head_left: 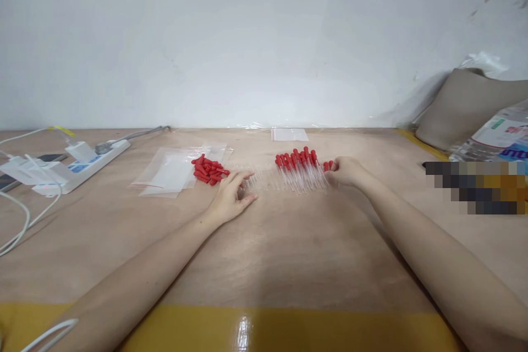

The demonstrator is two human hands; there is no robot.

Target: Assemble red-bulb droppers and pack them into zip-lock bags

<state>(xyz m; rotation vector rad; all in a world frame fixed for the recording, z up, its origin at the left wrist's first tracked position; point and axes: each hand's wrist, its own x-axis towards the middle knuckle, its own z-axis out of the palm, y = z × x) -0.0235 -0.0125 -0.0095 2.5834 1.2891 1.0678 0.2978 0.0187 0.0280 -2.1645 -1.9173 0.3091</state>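
Observation:
My left hand (231, 195) rests with thumb and fingers apart, beside a pile of loose red rubber bulbs (208, 170) and at the near end of a spread of clear thin tubes (264, 176). Nothing shows between its fingertips. To the right lies a row of droppers (303, 168), clear tubes with red bulbs fitted on their far ends. At that row's right edge my right hand (345, 170) has its fingers closed on red-bulbed droppers (327, 166); how many it grips is hard to tell.
Clear zip bags (159, 173) lie under and left of the bulb pile, another bag (289, 135) by the wall. A power strip (82, 168) with chargers and cables stands at left. At right are a grey-brown object (466, 110), a plastic bottle (495, 135) and a blurred-out patch.

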